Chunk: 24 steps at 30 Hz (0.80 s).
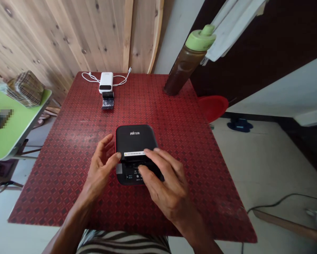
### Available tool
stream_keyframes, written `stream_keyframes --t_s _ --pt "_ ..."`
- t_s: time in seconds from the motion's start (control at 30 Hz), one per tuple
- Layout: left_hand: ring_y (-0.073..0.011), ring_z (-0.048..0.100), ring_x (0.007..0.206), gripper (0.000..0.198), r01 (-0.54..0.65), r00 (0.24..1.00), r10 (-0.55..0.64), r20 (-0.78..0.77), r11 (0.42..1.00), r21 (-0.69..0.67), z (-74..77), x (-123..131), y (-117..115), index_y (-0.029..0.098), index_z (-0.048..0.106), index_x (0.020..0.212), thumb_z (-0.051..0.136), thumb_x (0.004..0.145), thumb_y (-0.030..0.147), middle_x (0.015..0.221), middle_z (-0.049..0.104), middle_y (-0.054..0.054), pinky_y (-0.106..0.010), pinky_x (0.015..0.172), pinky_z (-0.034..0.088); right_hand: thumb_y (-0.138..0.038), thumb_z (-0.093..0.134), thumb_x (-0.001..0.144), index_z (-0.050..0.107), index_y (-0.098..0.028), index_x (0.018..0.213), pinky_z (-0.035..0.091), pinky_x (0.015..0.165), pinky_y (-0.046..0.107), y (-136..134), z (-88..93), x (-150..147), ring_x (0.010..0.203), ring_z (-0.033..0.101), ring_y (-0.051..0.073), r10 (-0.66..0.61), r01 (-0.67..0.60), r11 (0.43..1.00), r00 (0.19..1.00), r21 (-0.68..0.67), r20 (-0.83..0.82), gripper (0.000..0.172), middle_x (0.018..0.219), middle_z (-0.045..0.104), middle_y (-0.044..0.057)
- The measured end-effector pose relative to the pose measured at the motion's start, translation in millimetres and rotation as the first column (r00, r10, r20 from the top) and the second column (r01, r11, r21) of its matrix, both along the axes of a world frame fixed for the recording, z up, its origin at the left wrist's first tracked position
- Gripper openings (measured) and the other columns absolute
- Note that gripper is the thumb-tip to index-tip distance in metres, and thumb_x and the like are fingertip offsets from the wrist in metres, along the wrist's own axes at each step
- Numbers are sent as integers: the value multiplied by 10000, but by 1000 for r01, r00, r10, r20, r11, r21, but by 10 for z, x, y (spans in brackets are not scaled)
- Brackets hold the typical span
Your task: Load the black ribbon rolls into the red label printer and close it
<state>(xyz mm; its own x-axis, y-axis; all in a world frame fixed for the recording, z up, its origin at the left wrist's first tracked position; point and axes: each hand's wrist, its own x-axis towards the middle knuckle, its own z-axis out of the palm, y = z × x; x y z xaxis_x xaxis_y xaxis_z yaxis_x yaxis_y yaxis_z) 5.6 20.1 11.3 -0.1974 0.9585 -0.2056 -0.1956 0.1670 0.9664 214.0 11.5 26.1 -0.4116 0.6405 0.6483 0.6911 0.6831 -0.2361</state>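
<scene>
A black box-shaped device (pixel 136 140) with white lettering on its lid lies in the middle of the red patterned table (pixel 179 134). My left hand (pixel 103 165) rests against its left side, thumb on the near left corner, fingers spread and apart. My right hand (pixel 165 180) lies over the device's near part, fingers stretched out, fingertips on the yellow-and-white label strip and the recessed panel with small buttons. Neither hand lifts the device.
A white power bank (pixel 105 82) with a white cable and a small black object (pixel 108 100) sit at the table's far edge. A brown bottle (pixel 186 63) with a green cap stands far right. A green side table (pixel 7 130) is left, a red stool (pixel 213 106) right.
</scene>
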Motion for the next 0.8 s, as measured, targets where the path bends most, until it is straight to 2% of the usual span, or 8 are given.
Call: stream_keyframes --t_s 0.07,0.17,0.47,0.6,0.7,0.8 --pt "-344 627 1471 645 48 998 -46 43 998 -45 -34 10 -51 254 630 1494 851 924 458 1552 682 -124 -511 1241 488 -27 704 1012 760 -173 1092 617 1102 445 14 -38 -9 1326 736 297 23 -24 999 999 -40 -35 175 1350 809 150" --pt "-343 641 1457 617 70 998 -69 12 997 -44 -40 2 -74 235 649 1477 836 940 475 1541 698 -127 -504 1239 496 13 675 1013 733 -162 1113 638 1076 432 49 -46 -21 1256 788 274 75 -81 994 994 -74 -76 210 1268 846 122" --pt "-333 653 1445 600 88 991 -89 -98 996 -13 -48 -26 -39 227 646 1473 810 954 479 1544 699 -134 -502 1235 501 50 659 999 705 -146 1114 666 1045 426 41 22 -80 1213 812 270 58 -64 992 996 -110 -63 232 1224 859 120" --pt "-349 715 1357 675 68 995 -72 -70 996 -51 -83 -31 -77 226 633 1502 824 931 533 1496 732 -141 -513 1160 558 9 652 1025 692 -136 1234 657 1096 440 -10 22 -54 1295 773 273 53 -65 987 995 -146 -87 257 1289 834 148" --pt "-354 664 1433 598 56 996 -60 -72 997 -54 -88 -56 -190 240 677 1480 770 975 546 1525 719 -125 -517 1219 509 -31 657 1040 664 -139 1348 642 1122 447 -129 10 6 1330 742 269 -46 21 987 987 -162 -151 327 1336 801 175" --pt "-352 646 1458 589 83 995 -86 -50 995 -56 -63 -80 -304 279 670 1509 779 977 508 1559 699 -110 -515 1215 519 -116 665 1062 640 -167 1421 680 1031 428 -291 -52 53 1211 784 263 -226 179 959 951 -218 -211 363 1316 792 171"
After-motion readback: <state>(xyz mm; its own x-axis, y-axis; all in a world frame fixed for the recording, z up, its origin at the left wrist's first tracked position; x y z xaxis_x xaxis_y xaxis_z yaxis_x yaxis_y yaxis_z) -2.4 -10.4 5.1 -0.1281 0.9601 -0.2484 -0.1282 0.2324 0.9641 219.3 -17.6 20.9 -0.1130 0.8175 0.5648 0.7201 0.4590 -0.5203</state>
